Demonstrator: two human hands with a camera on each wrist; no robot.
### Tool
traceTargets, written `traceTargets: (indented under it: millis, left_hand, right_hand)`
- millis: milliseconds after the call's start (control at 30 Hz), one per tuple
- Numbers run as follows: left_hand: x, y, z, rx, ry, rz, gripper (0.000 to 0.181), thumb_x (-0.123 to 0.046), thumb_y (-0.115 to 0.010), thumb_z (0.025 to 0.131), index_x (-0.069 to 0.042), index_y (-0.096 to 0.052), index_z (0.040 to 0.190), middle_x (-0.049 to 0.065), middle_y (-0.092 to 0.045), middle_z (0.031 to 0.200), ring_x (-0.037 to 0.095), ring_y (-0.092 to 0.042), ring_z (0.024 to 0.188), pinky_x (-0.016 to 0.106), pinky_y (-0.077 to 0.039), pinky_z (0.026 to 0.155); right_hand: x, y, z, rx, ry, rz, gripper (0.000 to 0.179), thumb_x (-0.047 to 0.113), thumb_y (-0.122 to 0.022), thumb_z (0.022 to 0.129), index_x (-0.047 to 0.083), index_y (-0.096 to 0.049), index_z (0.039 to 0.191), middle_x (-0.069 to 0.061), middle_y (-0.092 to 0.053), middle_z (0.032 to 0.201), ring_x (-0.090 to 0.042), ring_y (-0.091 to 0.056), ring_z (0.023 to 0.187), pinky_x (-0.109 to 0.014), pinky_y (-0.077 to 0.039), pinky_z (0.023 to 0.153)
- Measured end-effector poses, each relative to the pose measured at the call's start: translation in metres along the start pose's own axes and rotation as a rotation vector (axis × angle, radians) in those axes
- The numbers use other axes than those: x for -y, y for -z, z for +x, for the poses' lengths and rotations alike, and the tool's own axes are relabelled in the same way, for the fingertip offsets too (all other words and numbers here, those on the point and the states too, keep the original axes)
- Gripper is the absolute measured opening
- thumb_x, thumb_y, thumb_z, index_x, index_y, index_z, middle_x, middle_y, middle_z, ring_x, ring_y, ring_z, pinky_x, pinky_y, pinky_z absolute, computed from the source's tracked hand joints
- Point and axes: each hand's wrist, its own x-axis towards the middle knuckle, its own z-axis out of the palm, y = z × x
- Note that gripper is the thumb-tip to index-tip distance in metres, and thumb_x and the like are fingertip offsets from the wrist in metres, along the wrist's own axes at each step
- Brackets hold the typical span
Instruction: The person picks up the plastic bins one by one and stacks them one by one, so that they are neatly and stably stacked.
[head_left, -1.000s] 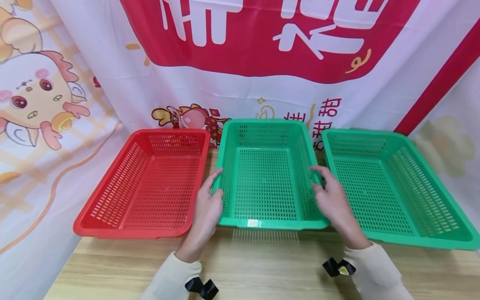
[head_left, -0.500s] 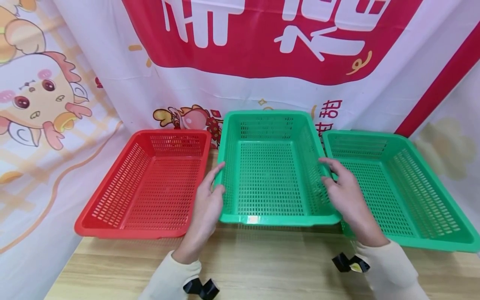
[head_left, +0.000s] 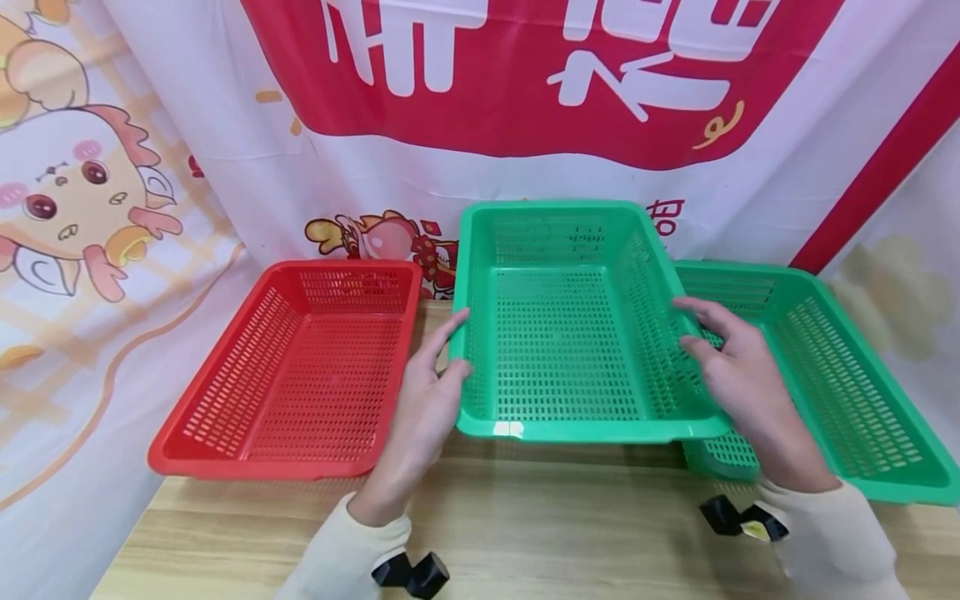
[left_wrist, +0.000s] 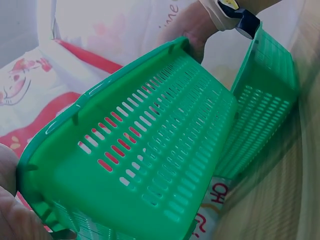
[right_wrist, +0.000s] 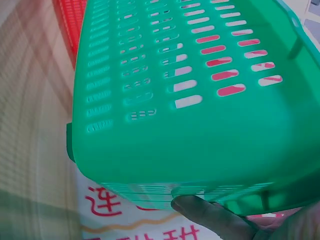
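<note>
Both hands hold a green perforated plastic basket (head_left: 592, 431) by its opposite long sides. At the left rim, my left hand (head_left: 420, 408) grips with thumb and index finger showing on top, the other fingers hidden beneath. On the other side my right hand (head_left: 742, 383) grips the right rim in the same way. The held basket is raised off the table, its underside and slotted wall (left_wrist: 145, 130) visible in the left wrist view. Its right side overlaps a second green basket (head_left: 847, 485) on the table. In the right wrist view a finger (right_wrist: 215, 217) lies against the basket's wall.
A red basket (head_left: 330, 468) of similar shape stands on the wooden table (head_left: 540, 517) at the left. Behind the baskets hangs a white cloth (head_left: 525, 183) with red print, close to their far ends. Another printed cloth (head_left: 120, 350) closes off the left side.
Both hands have lifted the middle green basket and shifted it right, so that it now overlaps the right green basket. The red basket and the right green basket have stayed in place.
</note>
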Motion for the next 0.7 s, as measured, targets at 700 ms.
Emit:
traceTargets:
  millis: [700]
  left_hand:
    - [-0.027,-0.044,-0.003,0.22,-0.078,-0.175,0.057,-0.008,-0.057,0.105,-0.039,-0.051,0.152,0.018,-0.059,0.145,0.029,-0.077,0.107,0.032,-0.064,0.061]
  right_hand:
    - [-0.04,0.065,-0.003,-0.141,-0.033,-0.134,0.046,0.029,-0.052,0.11,0.022,-0.052,0.155,-0.027,-0.047,0.158,-0.017,-0.048,0.139,-0.004,-0.041,0.069]
